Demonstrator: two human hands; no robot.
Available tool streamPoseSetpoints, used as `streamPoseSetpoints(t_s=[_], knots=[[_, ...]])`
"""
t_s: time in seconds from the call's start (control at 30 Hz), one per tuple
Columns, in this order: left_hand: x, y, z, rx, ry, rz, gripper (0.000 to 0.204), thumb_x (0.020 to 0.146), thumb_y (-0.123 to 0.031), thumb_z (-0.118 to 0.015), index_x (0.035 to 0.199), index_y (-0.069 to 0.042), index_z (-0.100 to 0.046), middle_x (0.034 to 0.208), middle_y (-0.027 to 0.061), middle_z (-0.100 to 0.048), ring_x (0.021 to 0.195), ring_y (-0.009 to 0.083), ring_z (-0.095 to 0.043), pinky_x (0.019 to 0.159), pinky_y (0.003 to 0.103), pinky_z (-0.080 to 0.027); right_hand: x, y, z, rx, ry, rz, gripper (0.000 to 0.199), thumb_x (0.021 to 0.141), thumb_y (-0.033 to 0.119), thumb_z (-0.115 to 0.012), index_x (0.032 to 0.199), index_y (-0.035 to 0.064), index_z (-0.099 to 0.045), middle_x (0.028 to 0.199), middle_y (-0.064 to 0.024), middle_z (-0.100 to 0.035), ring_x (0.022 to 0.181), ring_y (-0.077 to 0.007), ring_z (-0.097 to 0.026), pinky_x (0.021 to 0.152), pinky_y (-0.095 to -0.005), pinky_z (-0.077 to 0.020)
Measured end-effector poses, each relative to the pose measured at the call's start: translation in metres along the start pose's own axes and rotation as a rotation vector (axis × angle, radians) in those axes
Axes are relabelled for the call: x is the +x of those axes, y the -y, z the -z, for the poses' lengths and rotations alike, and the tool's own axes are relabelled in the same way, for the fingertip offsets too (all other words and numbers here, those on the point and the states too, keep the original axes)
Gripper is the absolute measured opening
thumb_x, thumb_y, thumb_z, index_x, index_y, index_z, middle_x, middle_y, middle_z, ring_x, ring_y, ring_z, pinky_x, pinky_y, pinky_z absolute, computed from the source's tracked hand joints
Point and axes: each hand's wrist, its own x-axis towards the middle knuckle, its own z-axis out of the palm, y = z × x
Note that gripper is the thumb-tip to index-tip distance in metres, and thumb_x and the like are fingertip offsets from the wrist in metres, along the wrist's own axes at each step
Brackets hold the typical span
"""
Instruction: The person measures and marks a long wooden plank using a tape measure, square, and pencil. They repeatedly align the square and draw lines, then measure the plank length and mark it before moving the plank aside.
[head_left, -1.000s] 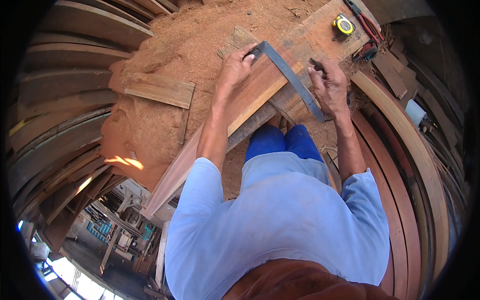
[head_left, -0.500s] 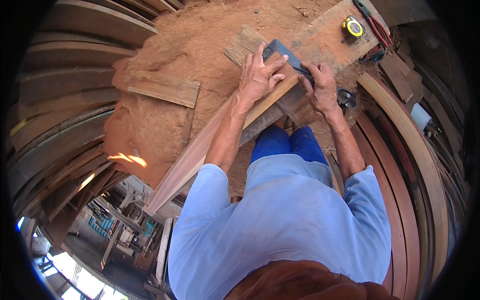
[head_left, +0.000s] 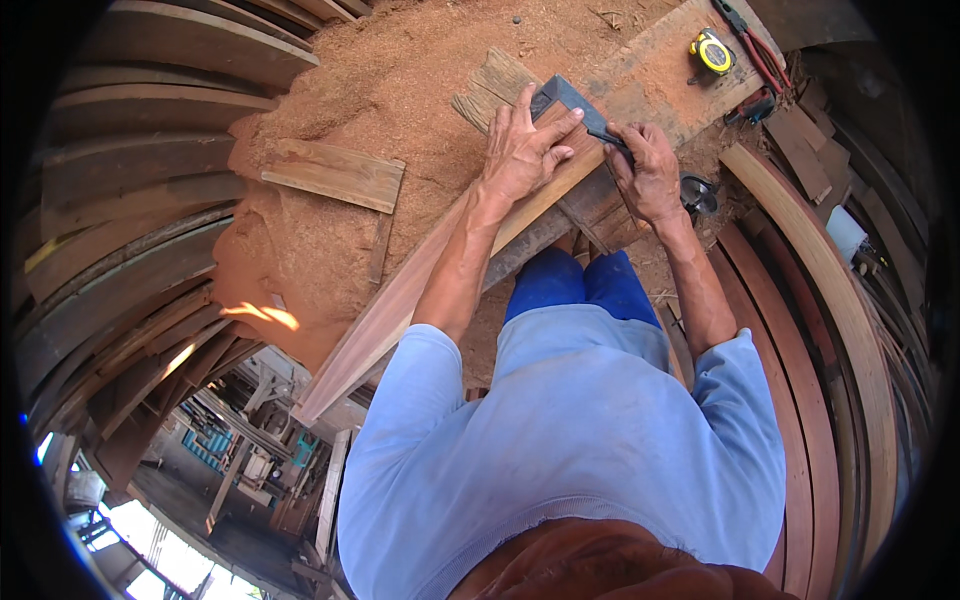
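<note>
My left hand (head_left: pixel 522 150) presses flat, grip released and fingers spread, on a grey metal square (head_left: pixel 566 100) lying across the long wooden plank (head_left: pixel 420 280). My right hand (head_left: pixel 648 172), just beside the square's blade, pinches a thin dark marking tool (head_left: pixel 610 139) against the plank. A yellow tape measure (head_left: pixel 713 50) sits on the sawdust-strewn tabletop (head_left: pixel 640 75), well beyond the square.

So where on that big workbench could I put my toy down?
The bare stretch of board between the metal square and the yellow tape measure looks free. The sawdust heap left of the hands is open too, but messy. It is crowded where the left hand and right hand work.
</note>
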Motion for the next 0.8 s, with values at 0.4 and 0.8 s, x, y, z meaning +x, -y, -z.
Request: streamPoseSetpoints(t_s=[0.4, 0.8], knots=[[0.0, 0.002, -0.002, 0.01, 0.001, -0.001, 0.056, 0.08, -0.034, -0.082, 0.132, -0.043, -0.066, 0.152, 0.023, -0.039, 0.121, 0.0386, -0.052, 0.105, 0.048, -0.045, 0.014, 0.003, 0.044, 0.022, -0.221, -0.138, 0.014, 0.095, 0.014, -0.069, 0.099, 0.0014, -0.071, 0.081, -0.0104, -0.063, 0.082, -0.0215, -0.062, 0.07, -0.037, -0.0494], [0.004, 0.001, 0.002, -0.026, -0.006, -0.05, 0.056, 0.078, -0.031, -0.084, 0.131, -0.04, -0.067, 0.147, 0.0251, -0.043, 0.119, 0.0406, -0.053, 0.102, 0.049, -0.046, 0.048, 0.017, 0.028, 0.365, -0.035, -0.122, 0.025, 0.097, 0.019, -0.067, 0.114, 0.0017, -0.074, 0.091, -0.0134, -0.074, 0.079, -0.0179, -0.068, 0.071, -0.0316, -0.0527]])
